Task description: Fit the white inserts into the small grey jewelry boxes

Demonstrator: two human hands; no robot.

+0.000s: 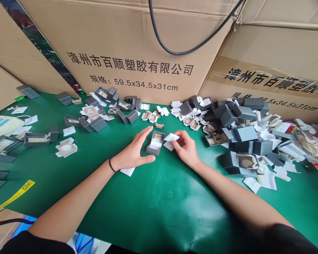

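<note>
A small dark grey box [155, 143] stands open on the green table between my hands, with white and yellowish material inside. My left hand [137, 148] is beside it on the left, fingers spread and thumb apart, holding nothing. My right hand [186, 148] pinches a folded white paper slip [171, 140] just to the right of the box. Another white slip [128, 171] lies partly hidden under my left wrist. Just beyond the box sits a small beige cardboard insert [159, 126].
A large heap of grey boxes [243, 134], inserts and papers covers the right side. More open boxes [94, 121] lie at the back left. Big cardboard cartons [132, 42] wall off the rear, and a black cable [175, 53] hangs there. Yellow tape [18, 194] crosses the left edge.
</note>
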